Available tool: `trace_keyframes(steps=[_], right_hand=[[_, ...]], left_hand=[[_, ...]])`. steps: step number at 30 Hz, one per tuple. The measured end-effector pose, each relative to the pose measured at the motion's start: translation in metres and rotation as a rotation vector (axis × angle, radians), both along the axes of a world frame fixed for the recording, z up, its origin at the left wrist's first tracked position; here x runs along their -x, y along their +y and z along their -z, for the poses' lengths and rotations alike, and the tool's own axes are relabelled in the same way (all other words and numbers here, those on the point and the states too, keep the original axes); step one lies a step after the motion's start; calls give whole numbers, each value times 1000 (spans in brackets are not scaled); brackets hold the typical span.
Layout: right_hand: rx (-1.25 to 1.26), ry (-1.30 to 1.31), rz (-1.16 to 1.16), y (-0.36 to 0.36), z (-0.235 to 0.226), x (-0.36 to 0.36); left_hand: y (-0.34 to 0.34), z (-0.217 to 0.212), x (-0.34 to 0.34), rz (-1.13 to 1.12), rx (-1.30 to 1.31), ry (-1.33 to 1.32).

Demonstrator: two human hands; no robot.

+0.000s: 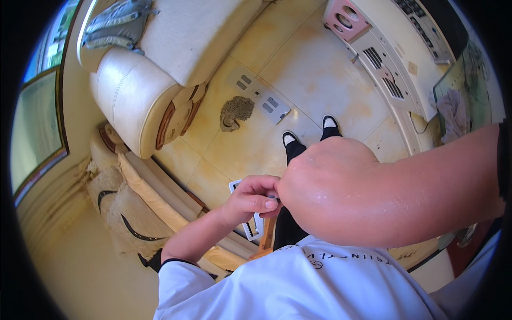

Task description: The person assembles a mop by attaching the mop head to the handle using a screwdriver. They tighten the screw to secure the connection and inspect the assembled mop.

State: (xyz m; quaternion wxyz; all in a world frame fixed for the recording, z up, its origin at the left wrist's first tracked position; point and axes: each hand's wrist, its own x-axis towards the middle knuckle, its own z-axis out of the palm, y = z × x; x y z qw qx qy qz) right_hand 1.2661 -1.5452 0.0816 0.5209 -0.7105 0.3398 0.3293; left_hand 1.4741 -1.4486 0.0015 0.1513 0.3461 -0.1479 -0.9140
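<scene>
My left hand [253,198] is in front of my body with its thumb and fingers pinched together. A tiny dark bluish piece [273,198] shows at the fingertips, too small to name. My bent right arm [341,186] fills the middle right and comes up against the left fingertips. That arm hides my right hand. Below and behind my left hand, parts of a white frame with dark slots [254,228] show beside an orange-brown wooden piece [268,234].
A flat white panel with grey pads [272,106] and a brown shaggy mat [236,112] lie on the tiled floor. A cream sofa [128,101] with a grey backpack [116,24] stands left. White cabinet [389,64] and glass table [445,85] stand right.
</scene>
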Motion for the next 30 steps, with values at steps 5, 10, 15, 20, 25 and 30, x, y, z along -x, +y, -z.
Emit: trace_keyframes(steps=[5, 10, 15, 20, 25, 30], right_hand=[[34, 82, 23, -3, -12, 1], [70, 31, 32, 2, 0, 4], [97, -33, 106, 3, 11, 11], [92, -85, 200, 2, 17, 18], [70, -92, 339, 3, 25, 28], [149, -60, 443, 9, 9, 37]], left_hand=[[-19, 6, 7, 113, -10, 28], [-16, 5, 4, 152, -13, 4], [-21, 9, 8, 138, -13, 34], [-26, 11, 11, 115, 46, -28], [-35, 8, 10, 92, 107, -31], [-41, 10, 12, 41, 170, -56]])
